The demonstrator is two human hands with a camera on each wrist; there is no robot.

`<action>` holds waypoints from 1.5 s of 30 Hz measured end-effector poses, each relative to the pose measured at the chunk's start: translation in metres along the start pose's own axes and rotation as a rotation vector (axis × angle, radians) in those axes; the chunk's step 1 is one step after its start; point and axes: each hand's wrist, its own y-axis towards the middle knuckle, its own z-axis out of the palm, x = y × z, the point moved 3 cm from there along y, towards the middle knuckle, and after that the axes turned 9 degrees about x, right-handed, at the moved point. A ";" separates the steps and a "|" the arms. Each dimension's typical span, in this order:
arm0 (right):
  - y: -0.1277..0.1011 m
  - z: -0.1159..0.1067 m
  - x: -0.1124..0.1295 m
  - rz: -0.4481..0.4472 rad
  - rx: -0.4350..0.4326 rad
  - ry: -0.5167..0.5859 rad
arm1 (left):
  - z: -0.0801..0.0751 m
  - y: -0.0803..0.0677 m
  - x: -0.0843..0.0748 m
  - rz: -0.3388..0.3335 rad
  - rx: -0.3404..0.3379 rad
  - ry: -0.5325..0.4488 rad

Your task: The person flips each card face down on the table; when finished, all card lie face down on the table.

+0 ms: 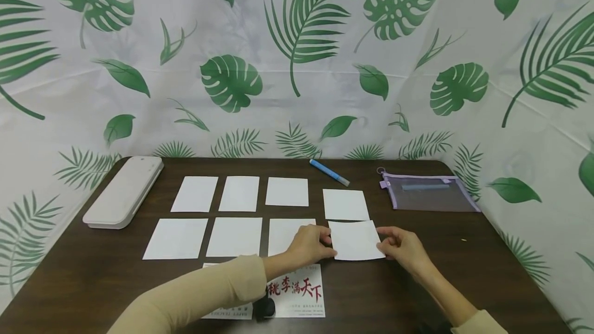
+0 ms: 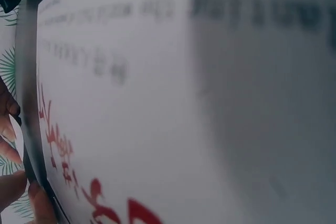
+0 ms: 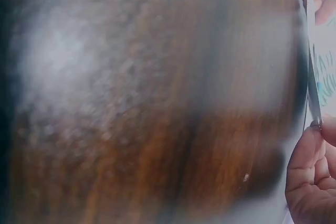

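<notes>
Between both hands, a blank white card (image 1: 356, 241) bows slightly in the front row's right end. My left hand (image 1: 310, 244) pinches its left edge, overlapping the neighbouring card (image 1: 285, 236) in the head view. On the opposite edge, my right hand (image 1: 406, 249) pinches with thumb and fingers; the right wrist view shows the card (image 3: 313, 77) nearly edge-on there. Just behind it lies another white card (image 1: 345, 205). Under my left forearm, printed cards (image 1: 297, 293) with red Chinese characters lie partly hidden, also filling the left wrist view as a blurred printed sheet (image 2: 131, 103).
Several more white cards (image 1: 195, 195) lie in two rows on the dark wooden table (image 1: 69, 272). A white case (image 1: 122, 192) rests at the left edge. A blue marker (image 1: 329, 172) and a purple-trimmed mesh pouch (image 1: 429, 193) lie towards the back. Leaf-print cloth (image 1: 176, 102) hangs behind.
</notes>
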 end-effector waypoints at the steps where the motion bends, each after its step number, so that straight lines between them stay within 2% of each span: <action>1: 0.000 0.000 -0.001 0.002 -0.001 -0.005 | 0.000 0.000 0.000 0.004 0.007 0.009; 5: -0.001 0.000 -0.003 0.009 0.000 -0.055 | 0.000 0.002 -0.001 0.012 0.044 0.047; 14: 0.001 0.003 -0.003 0.017 -0.034 -0.239 | -0.003 0.004 -0.008 -0.005 0.111 0.158; 22: 0.001 0.004 -0.001 0.025 -0.035 -0.272 | -0.003 0.003 -0.009 0.013 0.111 0.228; 30: 0.002 0.003 -0.004 -0.030 -0.031 -0.272 | -0.002 0.002 -0.009 -0.001 0.107 0.219; 37: 0.004 0.002 0.001 0.055 -0.013 -0.302 | -0.004 0.001 -0.010 0.021 0.099 0.235; 40: 0.004 0.003 0.003 0.061 -0.011 -0.328 | -0.004 0.001 -0.009 0.025 0.098 0.246; 45: 0.003 0.002 0.003 0.048 -0.041 -0.338 | -0.008 0.003 -0.009 0.038 0.113 0.171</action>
